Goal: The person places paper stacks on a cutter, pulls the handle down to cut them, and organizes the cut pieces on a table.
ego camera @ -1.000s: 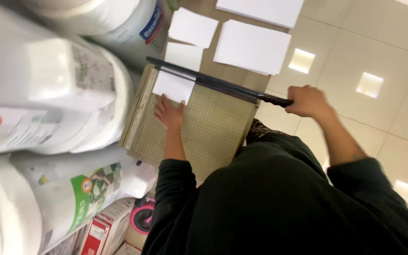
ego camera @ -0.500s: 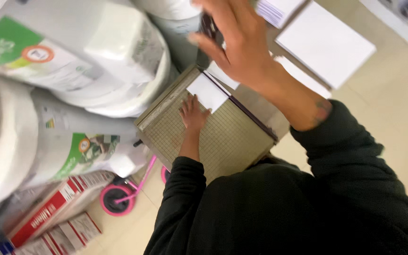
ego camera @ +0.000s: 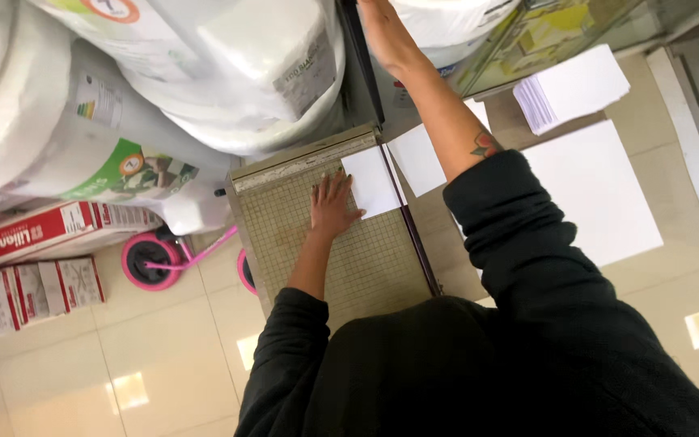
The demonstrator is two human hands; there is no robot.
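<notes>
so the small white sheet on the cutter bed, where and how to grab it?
Probably by the strip of the white sheet overhanging the cutter board's right edge, pinched from the right. The left hand presses flat on the sheet's left edge, and the right hand holds the raised blade arm, leaving that side open.

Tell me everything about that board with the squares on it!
The cutting board is flat, tan and covered in a grid of small squares, with a pale strip along its far edge. It lies on the tiled floor. A dark blade arm is lifted up at its right side. The left hand presses a white paper onto it.
</notes>
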